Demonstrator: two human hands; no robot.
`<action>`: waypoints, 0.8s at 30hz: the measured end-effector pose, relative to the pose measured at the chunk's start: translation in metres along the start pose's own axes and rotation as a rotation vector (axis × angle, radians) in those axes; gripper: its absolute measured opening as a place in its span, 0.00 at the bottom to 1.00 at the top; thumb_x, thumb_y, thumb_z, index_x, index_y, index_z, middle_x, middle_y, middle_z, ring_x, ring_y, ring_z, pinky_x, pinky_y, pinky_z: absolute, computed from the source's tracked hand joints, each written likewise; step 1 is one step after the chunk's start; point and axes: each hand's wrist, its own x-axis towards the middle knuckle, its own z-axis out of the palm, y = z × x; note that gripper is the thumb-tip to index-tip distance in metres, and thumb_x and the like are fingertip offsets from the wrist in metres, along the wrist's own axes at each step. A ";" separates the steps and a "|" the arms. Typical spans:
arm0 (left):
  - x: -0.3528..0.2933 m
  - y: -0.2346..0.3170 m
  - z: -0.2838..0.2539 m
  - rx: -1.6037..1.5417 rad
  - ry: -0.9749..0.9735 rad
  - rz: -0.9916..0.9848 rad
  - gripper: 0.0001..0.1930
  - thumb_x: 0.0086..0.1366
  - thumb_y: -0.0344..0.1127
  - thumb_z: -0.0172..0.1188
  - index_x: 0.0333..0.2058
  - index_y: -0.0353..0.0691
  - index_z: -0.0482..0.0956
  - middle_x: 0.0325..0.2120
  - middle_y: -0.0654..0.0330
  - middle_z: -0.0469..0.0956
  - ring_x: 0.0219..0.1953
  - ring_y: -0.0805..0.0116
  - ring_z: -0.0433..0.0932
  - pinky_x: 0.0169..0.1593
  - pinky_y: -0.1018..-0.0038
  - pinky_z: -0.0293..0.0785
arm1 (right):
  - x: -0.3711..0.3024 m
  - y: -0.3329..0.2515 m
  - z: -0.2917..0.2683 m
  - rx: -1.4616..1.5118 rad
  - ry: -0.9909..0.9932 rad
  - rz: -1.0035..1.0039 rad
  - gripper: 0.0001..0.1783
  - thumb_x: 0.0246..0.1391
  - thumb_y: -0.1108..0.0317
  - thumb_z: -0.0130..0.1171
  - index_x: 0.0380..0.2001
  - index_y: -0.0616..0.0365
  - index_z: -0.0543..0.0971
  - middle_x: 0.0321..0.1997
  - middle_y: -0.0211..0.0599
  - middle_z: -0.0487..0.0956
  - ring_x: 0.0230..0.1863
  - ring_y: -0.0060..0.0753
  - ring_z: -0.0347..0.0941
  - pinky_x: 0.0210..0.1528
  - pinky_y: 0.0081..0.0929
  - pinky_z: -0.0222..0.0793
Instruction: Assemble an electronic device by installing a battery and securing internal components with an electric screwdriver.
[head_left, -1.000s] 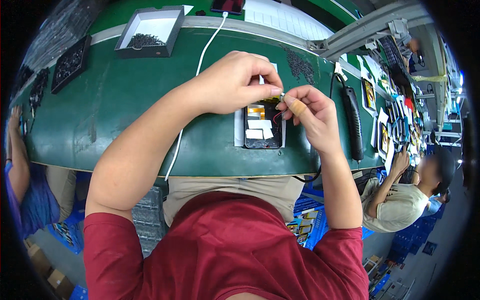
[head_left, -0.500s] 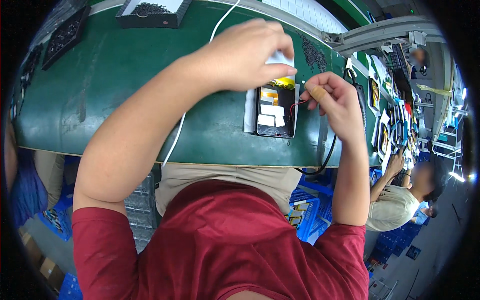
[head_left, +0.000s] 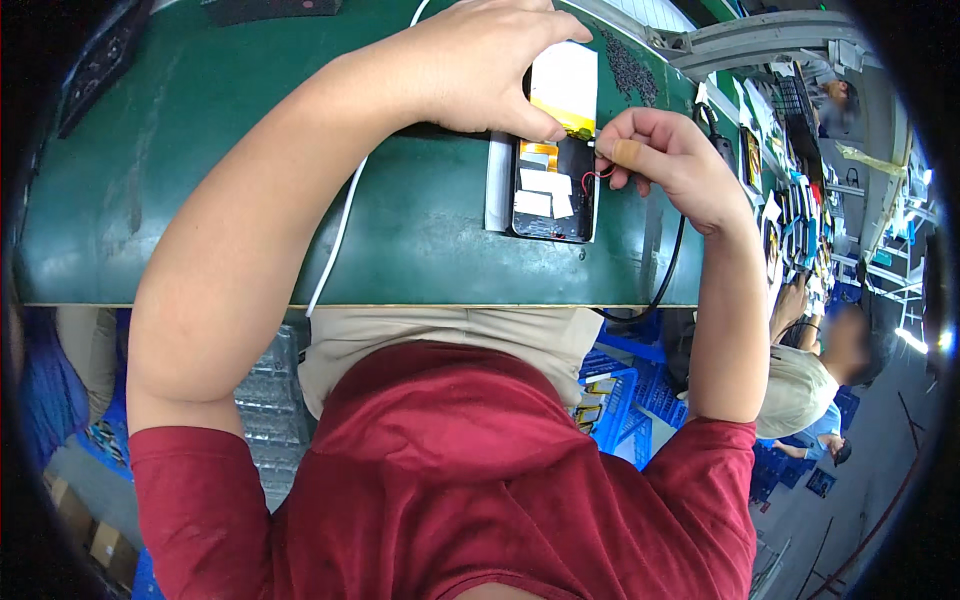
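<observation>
A flat white battery pack (head_left: 563,78) with yellow tape along its near end lies over the far part of an open black device case (head_left: 550,228). My left hand (head_left: 490,70) arches over its left side, fingertips at the far edge and thumb by the taped end, gripping it. Beside the case, my right hand (head_left: 665,165) is closed in a pinch on a thin red wire (head_left: 592,176) that runs into the case. A tan bandage wraps its thumb. White pads (head_left: 545,182) and an orange flex cable (head_left: 545,150) show inside the case. Its far part is hidden.
The green bench (head_left: 420,240) carries a white cable (head_left: 340,225) on the left and a black cable (head_left: 672,270) on the right. Small black parts (head_left: 630,75) lie scattered at the back. A co-worker (head_left: 810,385) sits to the right; blue crates (head_left: 615,400) stand below.
My left hand has drawn back toward the far left, uncovering the white battery pack, which now looks flatter. My right hand still pinches the wire, closer to the case. The whole view has shifted slightly.
</observation>
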 end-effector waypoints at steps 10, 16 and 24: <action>0.005 0.006 -0.008 -0.318 0.100 -0.029 0.20 0.61 0.41 0.70 0.48 0.35 0.84 0.42 0.57 0.82 0.47 0.64 0.80 0.52 0.71 0.74 | 0.007 0.006 -0.003 0.038 -0.004 -0.006 0.12 0.65 0.59 0.62 0.38 0.57 0.82 0.34 0.26 0.85 0.32 0.13 0.78 0.33 0.14 0.68; -0.011 0.048 0.002 -0.033 -0.045 0.305 0.16 0.45 0.26 0.70 0.35 0.38 0.77 0.32 0.56 0.75 0.38 0.54 0.75 0.43 0.63 0.73 | 0.005 0.012 0.002 0.088 0.009 -0.060 0.10 0.66 0.62 0.61 0.37 0.59 0.81 0.30 0.24 0.82 0.32 0.16 0.79 0.32 0.16 0.72; -0.018 0.051 -0.004 0.069 -0.163 0.187 0.23 0.42 0.35 0.78 0.35 0.40 0.74 0.35 0.57 0.71 0.41 0.53 0.72 0.45 0.62 0.71 | 0.007 0.000 0.007 0.065 0.063 0.021 0.10 0.65 0.63 0.61 0.35 0.60 0.80 0.30 0.27 0.84 0.31 0.17 0.80 0.32 0.18 0.74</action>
